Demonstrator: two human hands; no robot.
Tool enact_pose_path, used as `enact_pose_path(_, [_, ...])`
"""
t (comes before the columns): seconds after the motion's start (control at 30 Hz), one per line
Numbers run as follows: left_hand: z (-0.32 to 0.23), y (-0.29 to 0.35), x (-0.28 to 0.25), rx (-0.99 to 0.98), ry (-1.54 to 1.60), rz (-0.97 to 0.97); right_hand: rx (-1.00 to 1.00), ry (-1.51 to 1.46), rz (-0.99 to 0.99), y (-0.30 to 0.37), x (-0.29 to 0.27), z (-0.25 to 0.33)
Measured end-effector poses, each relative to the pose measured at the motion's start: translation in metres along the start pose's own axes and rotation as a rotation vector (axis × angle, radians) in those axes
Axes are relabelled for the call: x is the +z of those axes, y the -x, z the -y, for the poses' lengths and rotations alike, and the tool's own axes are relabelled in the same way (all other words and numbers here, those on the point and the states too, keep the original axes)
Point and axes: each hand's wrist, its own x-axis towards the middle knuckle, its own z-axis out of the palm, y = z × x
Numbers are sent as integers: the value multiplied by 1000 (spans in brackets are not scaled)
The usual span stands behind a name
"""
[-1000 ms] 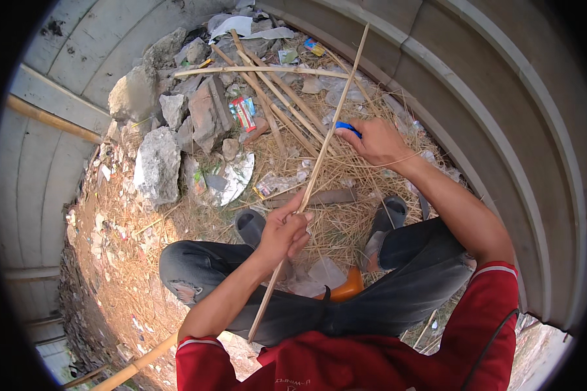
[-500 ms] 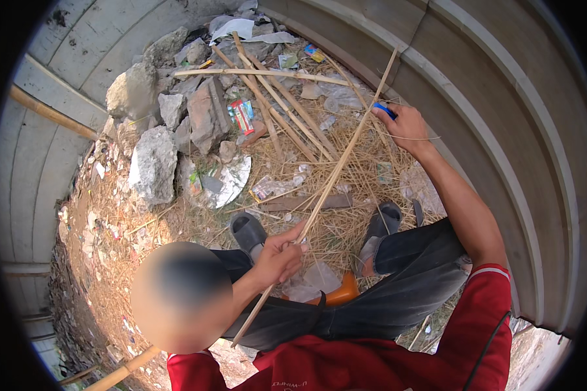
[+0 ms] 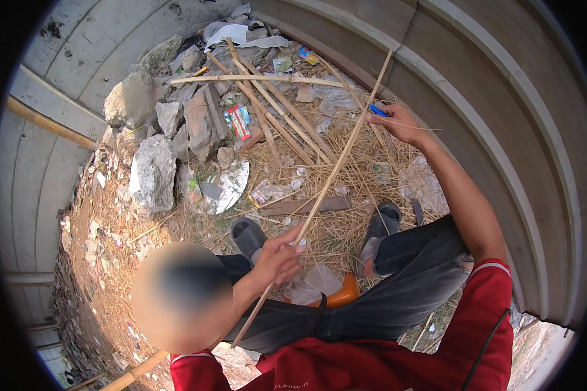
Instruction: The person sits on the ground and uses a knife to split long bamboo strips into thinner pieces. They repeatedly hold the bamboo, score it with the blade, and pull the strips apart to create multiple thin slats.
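A long, thin bamboo strip [image 3: 333, 174] slants from beside my lap up toward the far right. My left hand [image 3: 278, 262] is closed round its lower part, just above my lap. Near the far end, my right hand [image 3: 403, 124] is closed on a small blue cutter knife [image 3: 378, 111], held against the strip; its blade cannot be made out. A thin curled fibre stands out beside the right wrist. Straw-like bamboo shavings [image 3: 346, 218] cover the ground below the strip.
Several bamboo strips [image 3: 287, 120] lie across the ground ahead. Broken rocks [image 3: 153, 173] are piled at left, among plastic litter. A corrugated metal wall [image 3: 502, 117] curves close along the right. My sandalled feet flank a flat piece of wood [image 3: 306, 204]. An orange object [image 3: 346, 292] shows under my legs.
My right hand has slid slightly toward me along the strip with the blue cutter knife. The left hand keeps its hold in about the same place.
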Motion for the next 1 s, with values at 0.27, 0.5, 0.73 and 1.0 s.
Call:
enact_pose_path(0.27, [4, 2, -3, 42, -91, 34, 396, -576, 769, 4, -60, -13])
enact_pose_path(0.5, [4, 2, -4, 82, -135, 36, -131, 40, -293, 13, -42, 16])
enact_pose_path(0.73, [7, 0, 0, 107, -296, 53, -521, 221, -215, 3, -37, 8])
enact_pose_path(1.0, [10, 0, 2, 107, -422, 23, -251, 47, -157, -3, -37, -1])
